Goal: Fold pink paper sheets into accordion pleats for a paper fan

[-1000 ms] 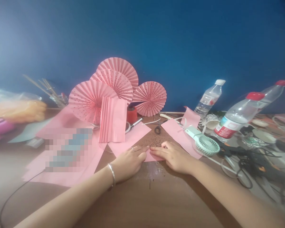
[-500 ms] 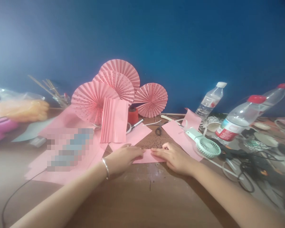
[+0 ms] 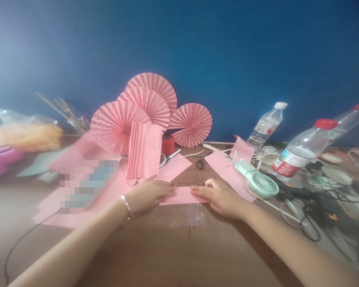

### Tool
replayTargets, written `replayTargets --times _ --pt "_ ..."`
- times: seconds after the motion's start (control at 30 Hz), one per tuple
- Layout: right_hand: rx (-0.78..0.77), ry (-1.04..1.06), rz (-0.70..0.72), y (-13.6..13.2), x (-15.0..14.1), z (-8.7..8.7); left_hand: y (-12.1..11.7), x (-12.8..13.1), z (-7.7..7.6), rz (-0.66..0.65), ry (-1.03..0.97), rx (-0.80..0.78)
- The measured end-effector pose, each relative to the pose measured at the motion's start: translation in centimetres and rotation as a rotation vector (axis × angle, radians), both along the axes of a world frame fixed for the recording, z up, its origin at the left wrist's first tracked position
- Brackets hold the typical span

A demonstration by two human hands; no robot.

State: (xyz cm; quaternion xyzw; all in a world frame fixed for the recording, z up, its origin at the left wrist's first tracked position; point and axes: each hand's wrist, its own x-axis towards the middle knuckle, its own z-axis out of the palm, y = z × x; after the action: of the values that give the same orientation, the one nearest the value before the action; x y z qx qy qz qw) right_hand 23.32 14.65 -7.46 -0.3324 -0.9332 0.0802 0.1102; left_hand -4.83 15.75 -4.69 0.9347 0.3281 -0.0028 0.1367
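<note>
A strip of pink paper (image 3: pixel 184 195) lies on the table with a narrow fold along its far edge. My left hand (image 3: pixel 151 195), with a silver bangle at the wrist, has its fingers together on the strip's left end. My right hand (image 3: pixel 219 198) grips the right end, fingertips on the folded edge and one finger bent above; its thumb is mostly hidden. Behind my left hand stands a partly pleated pink sheet (image 3: pixel 145 151). Round pleated paper fans (image 3: pixel 119 127) lean against the blue wall.
Flat pink sheets (image 3: pixel 54 217) and a blurred-out object with a cable (image 3: pixel 18 241) lie left. A red thread spool (image 3: pixel 168 145) and a silver pen (image 3: pixel 173 154) are behind. To the right are a mint handheld fan (image 3: pixel 261 184), plastic bottles (image 3: pixel 299 153) and tangled black cords (image 3: pixel 314 203).
My left hand has slid left along the strip, uncovering more of its left part. My right hand has stayed in nearly the same place. The view has shifted slightly.
</note>
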Motion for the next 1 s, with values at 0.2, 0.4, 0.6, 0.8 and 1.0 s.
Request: replayTargets --times 0.2,0.4,0.6,0.8,1.0 --pt "-0.024 -0.011 -0.030 -0.1 0.1 0.0 -0.7 -0.2 1.0 0.088 0.101 0.164" --pt "-0.042 -0.012 -0.017 -0.2 0.0 0.2 -1.9 0.6 2.0 0.189 0.180 0.276" --pt "-0.042 -0.014 -0.023 -0.2 -0.1 0.3 -2.8 1.9 1.8 0.267 0.147 0.361" --pt "-0.021 0.000 0.015 0.1 0.0 0.0 -3.8 3.5 -1.0 0.058 0.013 0.121" --pt "-0.012 0.001 -0.084 1.2 2.2 0.3 -3.7 2.9 -1.5 0.064 -0.005 0.031"
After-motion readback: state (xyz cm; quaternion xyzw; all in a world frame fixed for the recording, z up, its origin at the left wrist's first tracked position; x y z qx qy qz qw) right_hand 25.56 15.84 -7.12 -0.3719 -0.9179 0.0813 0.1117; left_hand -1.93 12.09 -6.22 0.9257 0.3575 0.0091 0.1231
